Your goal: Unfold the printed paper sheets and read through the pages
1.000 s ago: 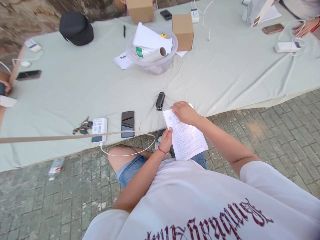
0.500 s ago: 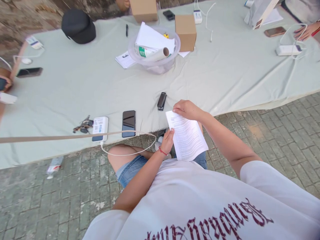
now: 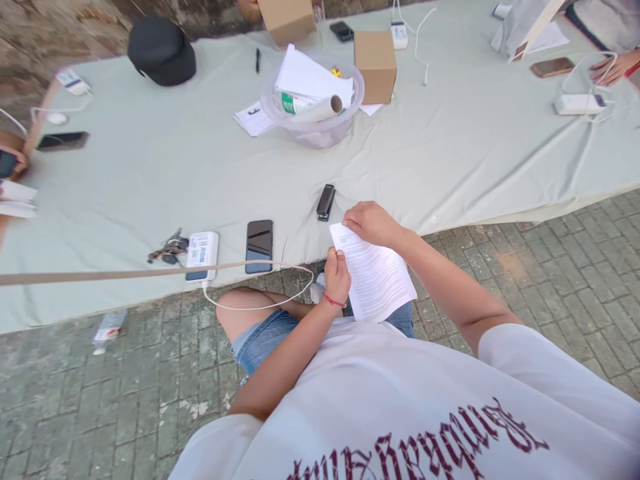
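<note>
White paper (image 3: 376,280) pinched tight by both hands, left hand (image 3: 338,275) slid higher up its edge, right hand (image 3: 371,223) gripping top.

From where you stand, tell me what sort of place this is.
Probably an outdoor work table in a paved yard: a cloth-covered table stands on brick paving, with phones, a power bank and cardboard boxes on it.

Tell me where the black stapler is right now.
In the head view the black stapler lies on the grey-green tablecloth near the table's front edge, just left of the right hand holding the printed sheet, and right of the dark phone.
</note>
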Tool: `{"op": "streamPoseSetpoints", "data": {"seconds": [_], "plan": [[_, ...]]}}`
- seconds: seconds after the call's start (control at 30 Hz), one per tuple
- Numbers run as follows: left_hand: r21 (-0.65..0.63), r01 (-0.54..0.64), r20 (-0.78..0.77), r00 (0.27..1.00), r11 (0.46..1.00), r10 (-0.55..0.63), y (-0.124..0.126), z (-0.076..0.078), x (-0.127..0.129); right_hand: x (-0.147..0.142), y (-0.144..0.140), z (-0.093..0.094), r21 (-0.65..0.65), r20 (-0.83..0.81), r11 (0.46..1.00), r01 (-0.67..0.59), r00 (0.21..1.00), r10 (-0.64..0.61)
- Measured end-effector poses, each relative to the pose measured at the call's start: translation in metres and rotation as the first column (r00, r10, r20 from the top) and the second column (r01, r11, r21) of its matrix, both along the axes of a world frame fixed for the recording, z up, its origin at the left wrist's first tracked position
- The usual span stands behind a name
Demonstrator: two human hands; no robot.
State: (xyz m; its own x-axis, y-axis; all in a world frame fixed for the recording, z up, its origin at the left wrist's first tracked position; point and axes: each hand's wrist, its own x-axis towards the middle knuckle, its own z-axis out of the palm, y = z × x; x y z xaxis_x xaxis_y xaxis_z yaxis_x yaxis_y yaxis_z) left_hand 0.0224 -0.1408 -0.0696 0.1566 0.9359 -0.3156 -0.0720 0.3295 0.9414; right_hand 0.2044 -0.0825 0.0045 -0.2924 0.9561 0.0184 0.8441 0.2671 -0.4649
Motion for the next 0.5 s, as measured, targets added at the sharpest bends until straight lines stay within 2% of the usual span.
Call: {"op": "streamPoseSetpoints", "data": {"seconds": [0.1, 0.33, 0.5], "plan": [[0.089, 0.007, -0.047, 0.999, 0.996, -0.002, -0.0005, 0.0011, 0.0001, -0.0014, -0.0002, 0.0015, 0.014, -0.02, 1.0, -0.011, 1.0, 0.011], [0.089, 0.057, -0.035, 0.998, 0.994, -0.054, -0.0009, 0.0053, -0.0001, -0.0034, 0.0012, 0.0008, 0.018, -0.106, 0.998, -0.064, 0.992, 0.065], [0.194, 0.099, -0.119, 0.99, 0.976, -0.077, 0.0007, 0.0076, 0.0006, -0.0055, 0.0042, -0.0003, 0.0, -0.127, 0.997, -0.079, 0.989, 0.078]]}}
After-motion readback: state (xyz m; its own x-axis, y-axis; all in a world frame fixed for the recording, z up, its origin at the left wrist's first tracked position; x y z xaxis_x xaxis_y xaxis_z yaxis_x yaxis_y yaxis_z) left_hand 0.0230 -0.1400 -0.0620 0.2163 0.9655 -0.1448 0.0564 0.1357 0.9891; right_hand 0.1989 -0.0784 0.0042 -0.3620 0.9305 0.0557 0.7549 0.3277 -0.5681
